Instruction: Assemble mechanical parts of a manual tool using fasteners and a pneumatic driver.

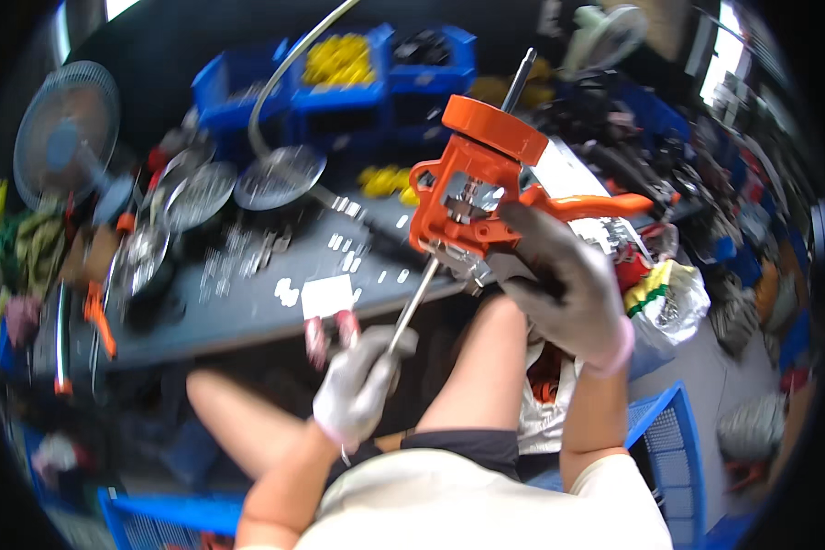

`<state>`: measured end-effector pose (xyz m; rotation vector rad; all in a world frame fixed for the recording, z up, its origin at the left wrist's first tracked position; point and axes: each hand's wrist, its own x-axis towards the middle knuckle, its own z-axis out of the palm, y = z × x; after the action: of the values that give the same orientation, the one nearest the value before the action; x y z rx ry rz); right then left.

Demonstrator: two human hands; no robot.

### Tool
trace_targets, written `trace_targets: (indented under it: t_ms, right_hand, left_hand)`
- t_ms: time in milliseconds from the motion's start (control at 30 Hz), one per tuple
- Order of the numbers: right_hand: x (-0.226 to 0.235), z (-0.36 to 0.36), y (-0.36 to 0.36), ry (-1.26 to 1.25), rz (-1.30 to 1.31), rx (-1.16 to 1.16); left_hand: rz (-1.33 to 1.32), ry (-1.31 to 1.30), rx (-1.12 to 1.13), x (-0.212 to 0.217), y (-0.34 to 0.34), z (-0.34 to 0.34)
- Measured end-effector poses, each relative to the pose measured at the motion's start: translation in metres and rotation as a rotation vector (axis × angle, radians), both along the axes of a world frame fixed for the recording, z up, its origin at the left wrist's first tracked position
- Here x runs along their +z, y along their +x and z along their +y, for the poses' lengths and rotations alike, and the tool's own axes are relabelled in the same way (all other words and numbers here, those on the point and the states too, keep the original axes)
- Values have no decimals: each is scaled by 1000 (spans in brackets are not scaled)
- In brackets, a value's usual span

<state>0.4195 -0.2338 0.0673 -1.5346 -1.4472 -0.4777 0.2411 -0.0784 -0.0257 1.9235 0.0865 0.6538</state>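
Note:
An orange caulking gun (472,188) is held up in front of me, tilted, with its round orange collar (495,128) at the top. A thin metal rod (415,302) runs through it and out below the body. My left hand (356,383), in a pale glove, is closed around the lower end of that rod. My right hand (568,289), gloved in grey and white, grips the orange body beside the lever (596,206). The right fingertips are partly hidden and blurred.
A dark workbench (192,325) carries small metal parts, a white square (328,298) and a red-handled tool (319,341) at its edge. Blue bins (339,96) line the back. A fan (67,133) stands left. Blue crates (678,440) flank me, and a white bag (669,302) sits right.

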Motion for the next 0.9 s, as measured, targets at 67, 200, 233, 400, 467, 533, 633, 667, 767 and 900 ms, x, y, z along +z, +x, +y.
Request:
trace_targets:
  t_ms: [67,200,233,400,467,533,633,667,767,900]
  right_hand:
    - [-1,7,-19,-150,7,89]
    - [-62,46,-66,-202,-174,-50]
    - [-78,53,-73,-254,-145,-96]
    - [-129,58,-104,-528,-89,-93]
    - [-120,47,-82,-578,191,215]
    - [-89,47,-37,-633,476,266]
    - [-70,94,38,-292,572,-171]
    - [-71,111,72,-280,469,-208]
    - [-114,169,167,-759,114,-533]
    - [-132,220,186,-1018,-91,-613]
  left_hand:
    - [38,-164,165,-1,10,20]
    - [-185,-304,149,44,26,38]
    - [-145,-355,161,39,26,48]
    - [-191,-287,165,-46,23,83]
    - [-128,-300,168,-49,7,78]
    - [-30,157,225,-39,-10,92]
    - [77,134,234,-49,-9,85]
    - [114,182,204,-49,-5,84]
    - [163,367,236,-57,-3,84]
    - [137,101,121,-55,-21,107]
